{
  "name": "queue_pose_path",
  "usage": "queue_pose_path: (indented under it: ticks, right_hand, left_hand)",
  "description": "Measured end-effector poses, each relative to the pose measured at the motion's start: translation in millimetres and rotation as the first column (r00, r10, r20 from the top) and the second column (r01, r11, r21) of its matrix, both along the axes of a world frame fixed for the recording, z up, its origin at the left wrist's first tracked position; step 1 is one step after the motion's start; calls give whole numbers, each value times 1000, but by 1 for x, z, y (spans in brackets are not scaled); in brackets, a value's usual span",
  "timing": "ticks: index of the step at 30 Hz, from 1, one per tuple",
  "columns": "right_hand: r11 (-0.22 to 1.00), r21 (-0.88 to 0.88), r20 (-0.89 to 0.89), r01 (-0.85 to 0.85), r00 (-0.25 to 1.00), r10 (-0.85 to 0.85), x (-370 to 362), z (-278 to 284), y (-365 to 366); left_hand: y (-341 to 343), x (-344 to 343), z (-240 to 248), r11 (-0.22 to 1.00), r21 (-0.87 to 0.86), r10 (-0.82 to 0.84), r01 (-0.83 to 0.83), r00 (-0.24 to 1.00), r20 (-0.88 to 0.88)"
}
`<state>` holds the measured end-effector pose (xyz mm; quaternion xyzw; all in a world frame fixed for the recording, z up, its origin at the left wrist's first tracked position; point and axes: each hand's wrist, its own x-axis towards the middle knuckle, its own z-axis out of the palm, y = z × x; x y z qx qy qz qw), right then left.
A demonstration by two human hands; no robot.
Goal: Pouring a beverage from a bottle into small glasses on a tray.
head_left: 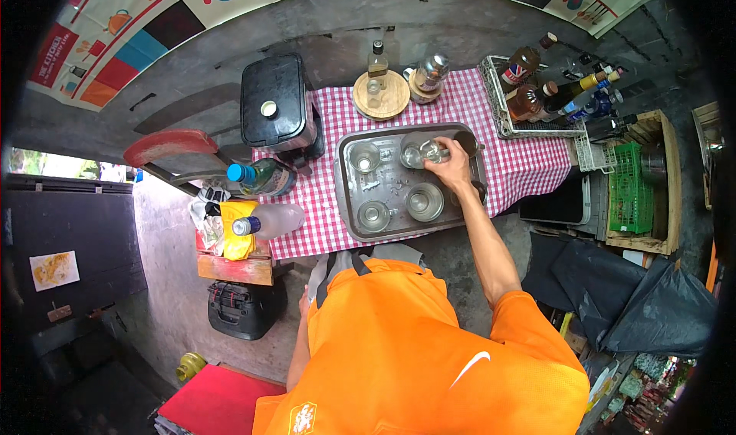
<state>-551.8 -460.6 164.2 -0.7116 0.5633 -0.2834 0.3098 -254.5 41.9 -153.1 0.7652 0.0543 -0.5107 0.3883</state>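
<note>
My right hand point(452, 167) reaches over a grey metal tray point(349, 197), its fingers closed on a clear drinking glass point(415, 151) near the tray's far side. Whether that is one glass or two overlapping ones is hard to make out. Other clear glasses stand about it: one glass point(364, 157) at the far left, another glass point(373, 216) at the near left, and a wider glass point(424, 202) just nearer than my hand. A dark round vessel point(465, 142) sits at the tray's far right. My left hand point(304, 301) hangs low beside my body, its fingers mostly hidden.
The checked tablecloth point(322, 224) carries a black lidded container point(276, 101), a wooden round board point(381, 98) with a small bottle and a wire rack point(537, 128) of bottles. Left of the tray stand a green bottle point(268, 177) and a blue-capped clear bottle point(277, 220).
</note>
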Motion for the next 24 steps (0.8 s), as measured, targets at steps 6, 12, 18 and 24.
queue_pose_path:
  ticks: [6,12,18,24]
  right_hand:
    - [1000,7,-5,1,1000,-1,-1,-4,-3]
    - [999,-40,-53,-22,998,20,1,-1,-4]
    - [999,-25,-68,-23,997,22,2,2,-5]
    - [1000,1,-59,-22,998,22,2,3,-5]
  left_hand:
    - [-4,-5,5,993,-84,75,-81,994,-74]
    - [-1,-4,-2,998,-19,66,-66,998,-24]
    - [-4,-4,4,999,30,23,-23,1000,13]
    - [-5,-4,5,998,53,42,-41,999,-28]
